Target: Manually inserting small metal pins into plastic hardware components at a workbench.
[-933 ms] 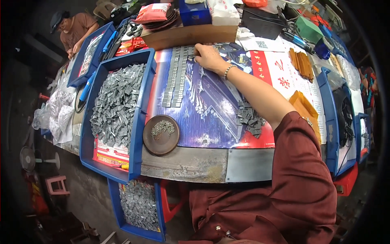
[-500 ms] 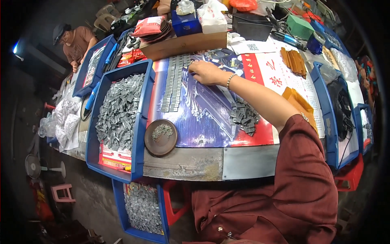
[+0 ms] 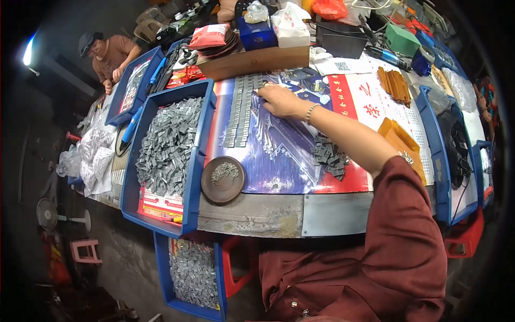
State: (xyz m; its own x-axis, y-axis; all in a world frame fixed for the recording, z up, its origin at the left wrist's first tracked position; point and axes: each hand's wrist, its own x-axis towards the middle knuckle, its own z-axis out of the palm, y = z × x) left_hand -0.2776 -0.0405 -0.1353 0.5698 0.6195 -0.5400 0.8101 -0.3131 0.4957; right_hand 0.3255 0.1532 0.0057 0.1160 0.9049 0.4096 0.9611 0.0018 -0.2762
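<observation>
My right hand (image 3: pixel 282 100) lies flat, gripping nothing, on the rows of grey metal pieces (image 3: pixel 240 110) toward the table's (image 3: pixel 257 214) far edge; left hand unseen.

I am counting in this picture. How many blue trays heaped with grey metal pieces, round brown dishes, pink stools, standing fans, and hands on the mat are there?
Blue trays heaped with grey metal pieces: 2
Round brown dish: 1
Pink stool: 1
Standing fan: 1
Right hand on the mat: 1
Total: 6
</observation>
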